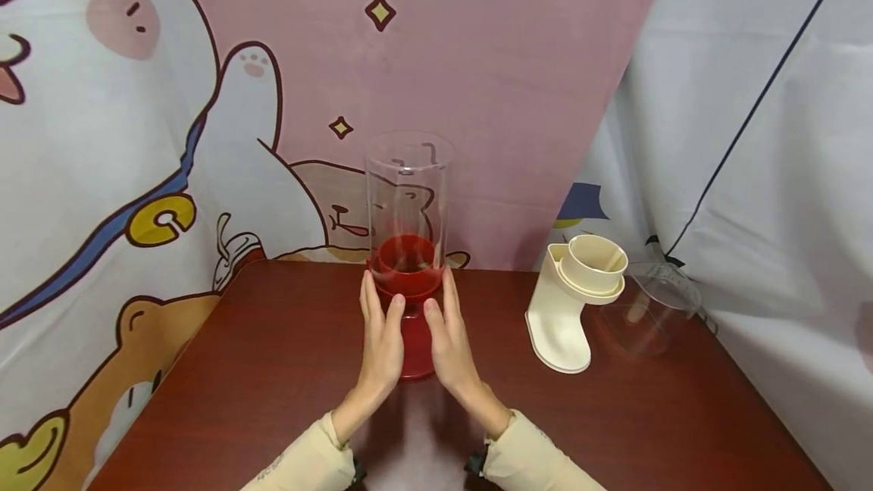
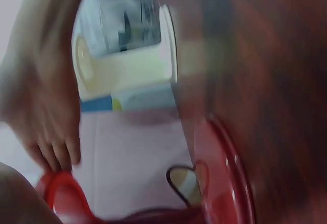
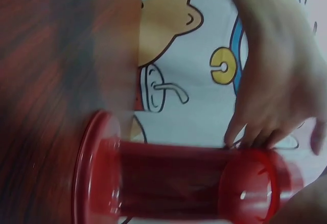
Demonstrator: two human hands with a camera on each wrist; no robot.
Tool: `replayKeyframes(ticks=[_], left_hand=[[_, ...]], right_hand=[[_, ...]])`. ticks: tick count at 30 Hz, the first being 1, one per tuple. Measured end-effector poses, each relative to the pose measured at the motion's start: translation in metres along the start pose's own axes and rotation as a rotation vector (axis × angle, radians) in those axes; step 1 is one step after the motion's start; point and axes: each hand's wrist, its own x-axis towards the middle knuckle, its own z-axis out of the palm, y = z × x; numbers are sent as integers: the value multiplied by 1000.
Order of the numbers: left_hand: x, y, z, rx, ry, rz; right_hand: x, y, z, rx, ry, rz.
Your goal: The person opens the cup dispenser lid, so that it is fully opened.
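Note:
A red stand (image 1: 417, 345) rises from the middle of the dark wood table (image 1: 273, 377), and a tall clear cylinder (image 1: 408, 188) stands on its cup-shaped top. My left hand (image 1: 382, 328) lies against the stand's left side and my right hand (image 1: 446, 328) against its right side. The fingers of both point up and look straight, and both thumbs touch the stand's front. The left wrist view is blurred; it shows the right hand (image 2: 46, 116) by the red rim (image 2: 59, 183). The right wrist view shows the left hand (image 3: 271, 91) touching the red stand (image 3: 173, 183).
A cream plastic housing with a round cup on top (image 1: 573, 301) stands to the right of the stand, and a clear plastic container (image 1: 651, 309) lies on its side just beyond it. Cartoon-print cloth hangs behind and to the left, and a pale sheet hangs on the right.

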Motion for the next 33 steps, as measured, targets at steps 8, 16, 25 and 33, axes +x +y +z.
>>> replayKeyframes(ticks=[8, 16, 25, 33], left_hand=[[-26, 23, -2, -8, -36, 22], [35, 4, -30, 21, 4, 75], [75, -32, -27, -95, -88, 78], [65, -27, -22, -113, 10, 112]], right_hand=[[7, -8, -15, 54, -59, 26], [38, -8, -30, 70, -46, 115], [46, -1, -18, 85, -130, 165], [43, -4, -15, 82, -91, 92]])
